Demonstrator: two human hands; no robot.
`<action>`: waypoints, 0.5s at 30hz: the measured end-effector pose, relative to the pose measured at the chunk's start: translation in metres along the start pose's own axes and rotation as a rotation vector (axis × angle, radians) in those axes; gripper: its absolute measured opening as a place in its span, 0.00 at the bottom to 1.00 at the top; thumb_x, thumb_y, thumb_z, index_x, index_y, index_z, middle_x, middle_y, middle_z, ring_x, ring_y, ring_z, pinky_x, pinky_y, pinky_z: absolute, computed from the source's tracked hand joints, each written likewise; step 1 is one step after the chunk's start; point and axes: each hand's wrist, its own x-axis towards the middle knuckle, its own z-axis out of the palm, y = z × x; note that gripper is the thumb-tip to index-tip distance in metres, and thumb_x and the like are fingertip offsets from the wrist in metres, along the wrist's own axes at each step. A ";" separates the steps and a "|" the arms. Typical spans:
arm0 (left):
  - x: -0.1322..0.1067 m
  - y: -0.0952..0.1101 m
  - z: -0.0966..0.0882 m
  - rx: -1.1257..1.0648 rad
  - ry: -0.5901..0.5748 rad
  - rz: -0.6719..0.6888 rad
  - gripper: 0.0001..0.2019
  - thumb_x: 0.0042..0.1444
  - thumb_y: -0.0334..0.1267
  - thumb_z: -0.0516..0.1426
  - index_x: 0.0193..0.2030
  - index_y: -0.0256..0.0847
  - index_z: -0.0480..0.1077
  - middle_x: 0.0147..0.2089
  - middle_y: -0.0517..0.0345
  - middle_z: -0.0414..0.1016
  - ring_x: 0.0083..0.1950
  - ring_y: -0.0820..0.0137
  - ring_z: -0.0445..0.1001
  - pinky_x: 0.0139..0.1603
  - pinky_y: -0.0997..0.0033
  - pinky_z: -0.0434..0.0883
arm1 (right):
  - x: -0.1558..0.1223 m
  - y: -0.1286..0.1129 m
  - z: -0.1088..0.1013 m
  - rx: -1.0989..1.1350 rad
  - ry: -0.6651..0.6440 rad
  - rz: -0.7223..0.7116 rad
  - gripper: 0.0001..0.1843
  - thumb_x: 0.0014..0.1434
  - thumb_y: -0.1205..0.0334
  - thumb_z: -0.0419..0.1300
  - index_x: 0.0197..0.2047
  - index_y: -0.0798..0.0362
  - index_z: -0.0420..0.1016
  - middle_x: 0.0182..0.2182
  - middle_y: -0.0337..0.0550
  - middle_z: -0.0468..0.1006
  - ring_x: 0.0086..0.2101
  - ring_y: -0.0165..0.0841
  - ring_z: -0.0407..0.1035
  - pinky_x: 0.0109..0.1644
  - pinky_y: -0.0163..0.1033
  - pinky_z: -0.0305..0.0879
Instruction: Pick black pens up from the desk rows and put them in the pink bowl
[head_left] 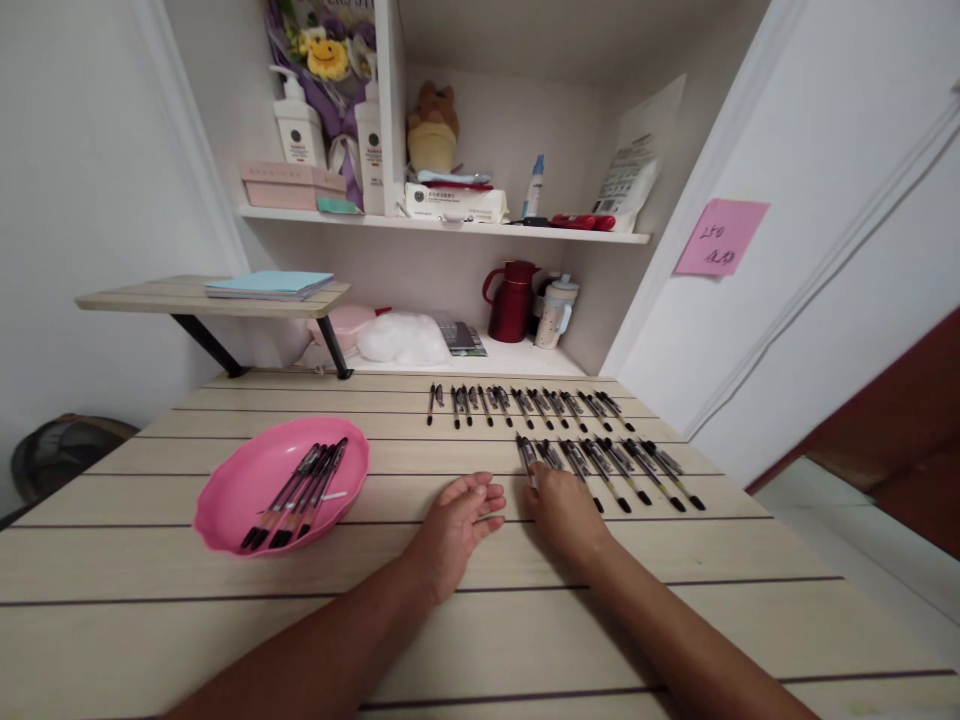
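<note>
My right hand (564, 508) is at the left end of the nearer row, its fingers closed around the lower part of a black gel pen (526, 450) lying on the table. To its right several more pens (600, 470) lie slanted side by side, with short dark caps (551, 455) between them. Behind is a second row of pens and caps (517, 400). My left hand (459, 520) rests at the middle of the table, palm turned inward, fingers loosely curled and apart, holding nothing. Left of it, a pink scalloped dish (225, 485) holds several pens (304, 495) and a small white strip (334, 496).
A small raised shelf (150, 292) with blue-topped papers (270, 284) stands at the back left. Behind the table are a red jug (513, 305), a light cup (556, 312) and a white plastic bag (403, 340). A pink note (721, 237) is stuck on the right wall.
</note>
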 end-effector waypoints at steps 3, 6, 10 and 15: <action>0.000 0.001 0.001 0.002 0.006 -0.007 0.15 0.47 0.35 0.59 0.43 0.37 0.67 0.42 0.47 0.71 0.44 0.66 0.70 0.47 0.63 0.64 | 0.000 0.000 0.001 0.002 -0.010 0.005 0.10 0.55 0.67 0.51 0.40 0.58 0.69 0.30 0.53 0.77 0.32 0.39 0.72 0.34 0.37 0.58; 0.000 0.001 0.001 -0.002 -0.001 -0.011 0.14 0.47 0.36 0.59 0.42 0.37 0.67 0.41 0.48 0.71 0.43 0.66 0.71 0.48 0.63 0.63 | 0.000 -0.001 0.001 0.000 -0.014 0.019 0.11 0.56 0.67 0.51 0.41 0.58 0.69 0.31 0.53 0.77 0.33 0.38 0.72 0.34 0.37 0.57; 0.000 0.001 0.001 0.002 0.000 -0.011 0.14 0.46 0.36 0.60 0.42 0.37 0.68 0.41 0.48 0.72 0.43 0.66 0.71 0.48 0.62 0.63 | -0.001 -0.001 0.001 -0.016 -0.007 0.022 0.10 0.56 0.66 0.50 0.40 0.58 0.69 0.31 0.52 0.77 0.32 0.38 0.72 0.33 0.37 0.57; 0.001 0.000 0.000 0.004 -0.001 -0.012 0.14 0.47 0.36 0.60 0.42 0.37 0.68 0.41 0.48 0.72 0.43 0.66 0.71 0.48 0.62 0.63 | -0.003 0.000 0.002 -0.056 -0.004 0.022 0.10 0.55 0.67 0.50 0.40 0.57 0.68 0.30 0.51 0.77 0.31 0.38 0.72 0.30 0.37 0.55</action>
